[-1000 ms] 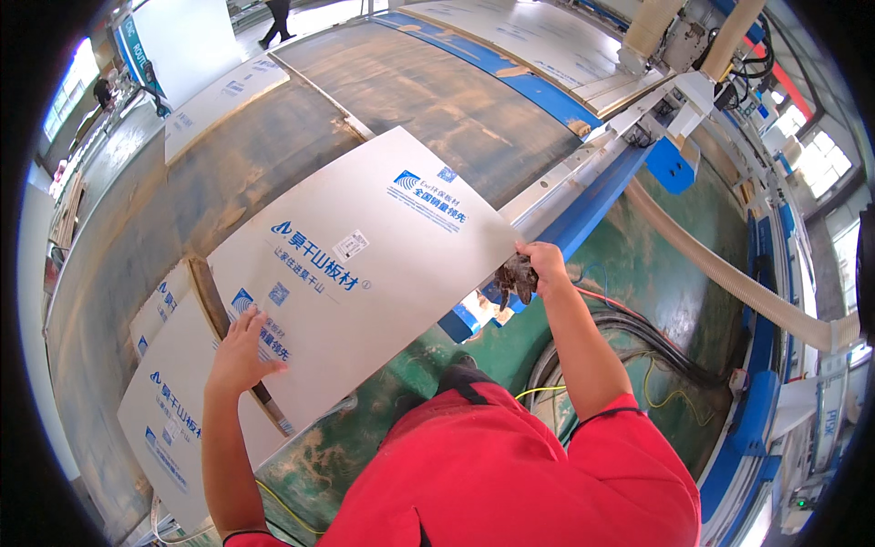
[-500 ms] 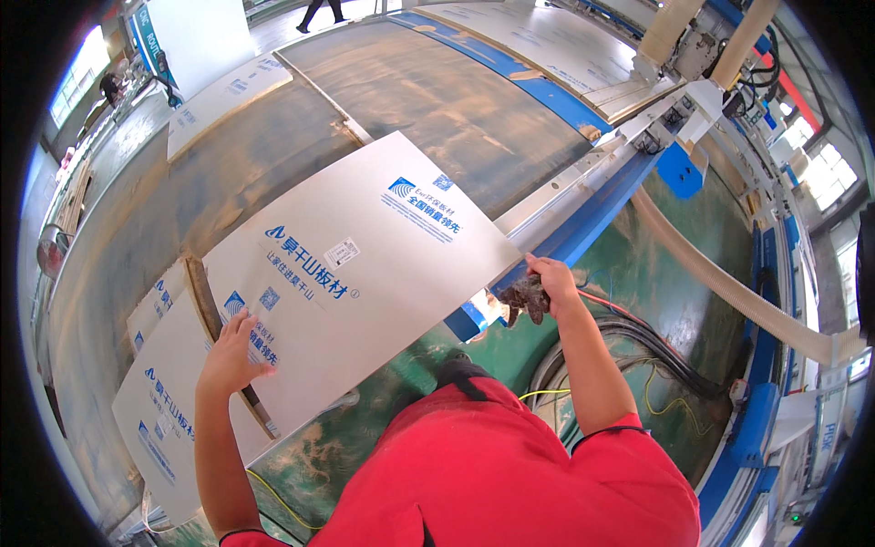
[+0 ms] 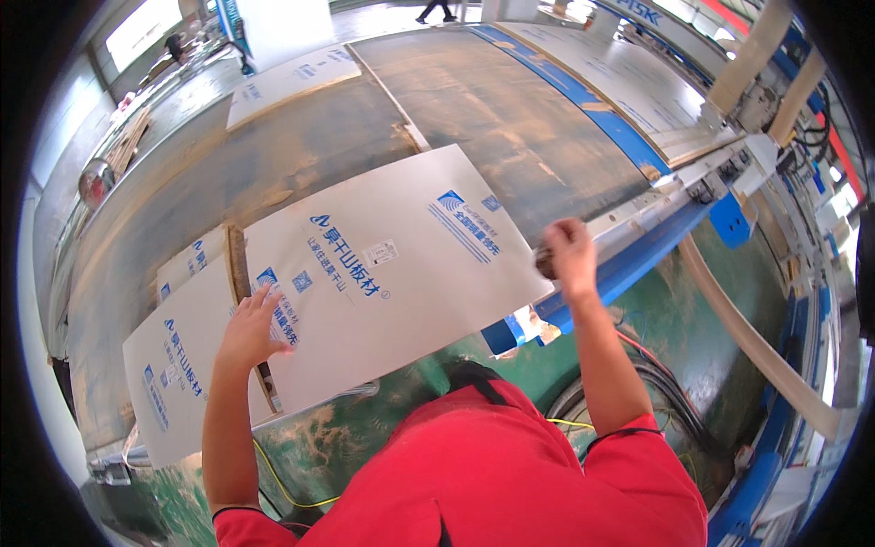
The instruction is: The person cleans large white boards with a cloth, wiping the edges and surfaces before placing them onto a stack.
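A large white panel (image 3: 383, 319) with blue print lies on the dusty machine bed (image 3: 301, 155) in front of me. My left hand (image 3: 251, 330) lies on its left part with the fingers spread, near the gap beside a second white panel (image 3: 173, 365). At the right edge of the large panel, my right hand (image 3: 573, 260) is closed on a crumpled brown rag (image 3: 545, 263), mostly covered by the fingers. The rag is pressed to that edge or just beside it; I cannot tell whether it touches.
Beyond lie another white panel (image 3: 292, 80) and a big sheet (image 3: 611, 73) on the far bed. A blue machine rail (image 3: 629, 251) runs along the right. Below it are a beige hose (image 3: 756, 328) and coiled black cables (image 3: 670, 392) on the green floor (image 3: 437, 383).
My right hand has moved the rag from the panel's near right corner up along its right edge. My left hand stays on the panel. The whole view has shifted.
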`<state>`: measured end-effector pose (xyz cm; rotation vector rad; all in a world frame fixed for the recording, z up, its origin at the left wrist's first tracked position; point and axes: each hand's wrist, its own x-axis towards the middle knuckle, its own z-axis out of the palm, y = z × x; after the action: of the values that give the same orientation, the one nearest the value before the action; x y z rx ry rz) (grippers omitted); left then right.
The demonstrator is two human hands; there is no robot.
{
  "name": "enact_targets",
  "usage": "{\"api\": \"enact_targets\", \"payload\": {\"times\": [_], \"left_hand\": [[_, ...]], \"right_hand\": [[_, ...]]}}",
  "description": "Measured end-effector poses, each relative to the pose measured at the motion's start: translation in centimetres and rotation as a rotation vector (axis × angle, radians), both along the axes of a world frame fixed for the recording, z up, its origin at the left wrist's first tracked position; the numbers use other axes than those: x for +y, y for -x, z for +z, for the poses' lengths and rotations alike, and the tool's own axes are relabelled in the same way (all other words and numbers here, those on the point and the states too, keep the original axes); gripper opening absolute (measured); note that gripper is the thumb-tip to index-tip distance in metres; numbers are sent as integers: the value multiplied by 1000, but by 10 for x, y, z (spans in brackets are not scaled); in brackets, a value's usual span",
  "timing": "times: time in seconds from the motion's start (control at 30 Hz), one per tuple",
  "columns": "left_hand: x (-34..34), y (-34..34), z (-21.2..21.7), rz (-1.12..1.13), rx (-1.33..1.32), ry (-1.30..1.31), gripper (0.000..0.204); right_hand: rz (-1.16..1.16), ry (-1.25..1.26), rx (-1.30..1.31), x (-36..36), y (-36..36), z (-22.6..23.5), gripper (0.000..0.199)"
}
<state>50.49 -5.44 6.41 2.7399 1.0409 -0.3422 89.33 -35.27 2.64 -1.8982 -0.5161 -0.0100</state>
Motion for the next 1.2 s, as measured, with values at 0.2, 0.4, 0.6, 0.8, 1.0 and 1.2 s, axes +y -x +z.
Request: {"api": "enact_targets", "payload": {"times": [0.2,0.4,0.6,0.8,1.0,1.2], "left_hand": [[-16,8,-6,66,-43,-33,94],[-18,10,-25,131,-47,-39,88],[4,-20,-22,193,-68,-1,84],[25,-74,-18,228,-88,5,85],[44,-108,-30,271,-88,3,86],[54,-103,-33,282,-89,14,85]], "right_hand": [[609,234,-371,46,43,-27,30],[511,355,-473,70,-2,-50,28],[675,330,-582,139,-44,-51,36],[573,273,-597,279,-167,-69,32],[658,325,-427,380,-174,-73,29],[790,135,-576,445,-66,-99,24]]}}
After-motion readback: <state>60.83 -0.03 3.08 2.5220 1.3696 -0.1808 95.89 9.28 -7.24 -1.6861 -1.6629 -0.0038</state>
